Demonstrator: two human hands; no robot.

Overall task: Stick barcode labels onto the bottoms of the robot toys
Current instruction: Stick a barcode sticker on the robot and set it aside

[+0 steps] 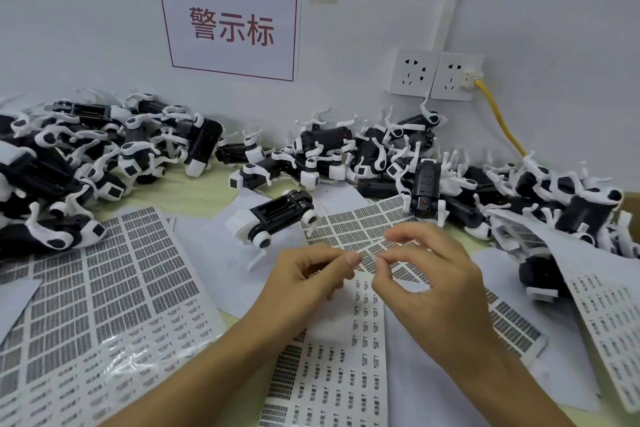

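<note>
I had the table point(204, 196) running up to a wall, with one heap of robot toys point(86, 156) at the far left and a second heap point(450, 170) at the far right, both against the wall. Between them, nearer me, a single toy point(277, 218) lay on its back on loose paper. A large label sheet point(104, 288) lay at the left front; another sheet point(363, 229) lay in the middle, under my hands, the left hand point(308, 274) just beside the right hand point(426, 274). A sign point(232, 24) hung on the wall behind, wall sockets point(436, 74) to its right.
</note>
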